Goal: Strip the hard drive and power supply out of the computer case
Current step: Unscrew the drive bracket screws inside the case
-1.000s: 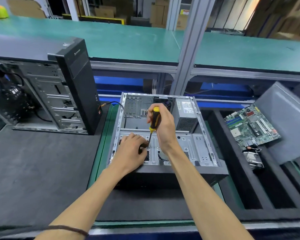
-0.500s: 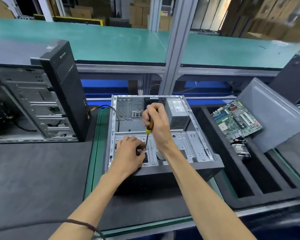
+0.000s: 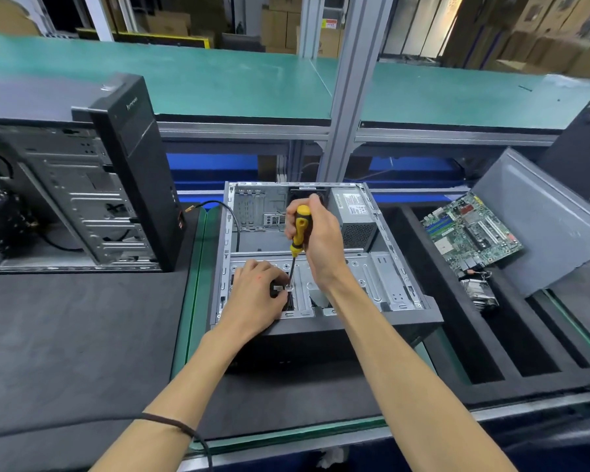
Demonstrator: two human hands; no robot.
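An open computer case (image 3: 402,321) lies on its side in the middle of the bench. The silver power supply (image 3: 355,218) sits in its far right corner. My right hand (image 3: 321,240) grips a yellow and black screwdriver (image 3: 300,229) held almost upright, its tip on a screw on the metal drive cage (image 3: 365,281). My left hand (image 3: 256,298) rests on the cage's left part, fingers curled beside the screwdriver tip, touching a small black and white part. The hard drive is hidden under the cage and my hands.
A second black tower case (image 3: 126,172) stands open at the left on a dark mat (image 3: 65,335). At the right, a black foam tray (image 3: 491,366) holds a green motherboard (image 3: 470,229) and a heatsink (image 3: 479,292); a grey panel (image 3: 539,219) leans there. A black cable (image 3: 225,212) hangs over the case's left wall.
The view has shifted slightly. Both hands stay at the same screw on the drive cage, with the screwdriver still upright on it.
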